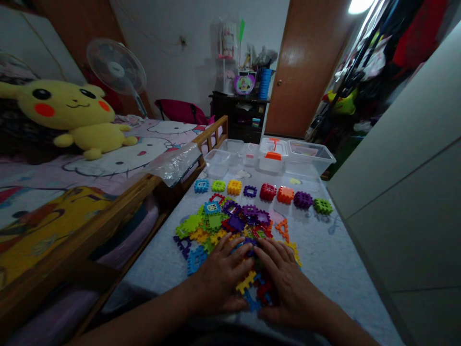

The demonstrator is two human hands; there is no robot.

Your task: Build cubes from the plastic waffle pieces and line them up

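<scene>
A heap of colourful plastic interlocking building pieces [236,222] lies in front of me on the cloth-covered table. My left hand [224,269] rests on the near left part of the heap, palm down, with its fingers stretched out. My right hand [286,271] lies on the near right part, its fingers also extended. Between the hands a yellow piece [247,282] and a blue piece [253,302] show. A light blue piece [196,259] is just left of my left hand, and an orange triangular piece [283,229] lies beyond my right hand. Pieces under my palms are hidden.
Behind the heap runs a row of sorted pieces, from a blue stack [201,186] to a green stack [322,206]. Clear plastic bins [309,156] and an orange-handled box [272,156] stand at the far end. A wooden bed rail [144,192] borders the left side.
</scene>
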